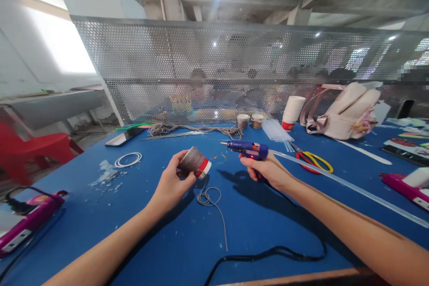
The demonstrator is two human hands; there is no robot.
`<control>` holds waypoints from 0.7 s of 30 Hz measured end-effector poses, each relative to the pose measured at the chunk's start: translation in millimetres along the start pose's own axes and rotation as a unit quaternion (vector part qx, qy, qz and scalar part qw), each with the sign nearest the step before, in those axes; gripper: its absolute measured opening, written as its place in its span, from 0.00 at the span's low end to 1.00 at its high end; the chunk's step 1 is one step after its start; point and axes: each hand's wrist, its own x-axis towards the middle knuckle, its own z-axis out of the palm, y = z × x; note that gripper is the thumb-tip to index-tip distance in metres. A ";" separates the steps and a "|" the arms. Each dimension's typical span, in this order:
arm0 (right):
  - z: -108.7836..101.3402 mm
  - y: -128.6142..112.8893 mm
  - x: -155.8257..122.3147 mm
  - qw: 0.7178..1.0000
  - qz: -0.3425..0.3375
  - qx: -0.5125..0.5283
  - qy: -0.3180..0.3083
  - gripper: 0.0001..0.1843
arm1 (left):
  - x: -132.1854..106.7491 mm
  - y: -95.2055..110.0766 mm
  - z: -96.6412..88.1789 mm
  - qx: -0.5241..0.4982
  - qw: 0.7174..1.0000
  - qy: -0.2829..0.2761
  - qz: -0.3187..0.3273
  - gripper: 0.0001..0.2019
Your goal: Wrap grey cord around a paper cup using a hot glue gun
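My left hand [176,181] is closed around a paper cup [193,161], tilted on its side above the table. Grey cord is wound round most of the cup; a red and white band shows at its right end. From the cup a loose grey cord [209,197] trails down and curls on the blue table. In my right hand [264,167] is a blue hot glue gun [248,148], its nozzle pointing left toward the cup, a little apart from it. A long clear glue stick [348,183] sticks out of its back, and a small red light glows on its side.
Scissors [315,162] with red and yellow handles lie right of the glue gun. Behind are grey cord bundles [197,130], stacked paper cups [293,109] and a pale backpack [345,111]. Purple power strips [33,219] sit at both sides. A black cable [268,255] crosses the front.
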 end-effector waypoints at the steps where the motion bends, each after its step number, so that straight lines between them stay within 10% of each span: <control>1: 0.6 2.4 8.0 1.000 -0.003 -0.014 0.023 0.15 | 0.4 0.0 0.2 0.005 1.000 -0.001 -0.003 0.25; 10: 19.3 27.5 73.5 0.982 -0.026 -0.176 0.070 0.10 | 2.7 -4.8 -0.2 0.042 0.999 0.011 0.015 0.25; 21: 21.2 40.8 87.3 0.954 0.006 -0.295 0.055 0.14 | 9.6 -18.9 -9.1 0.046 0.998 0.024 0.022 0.25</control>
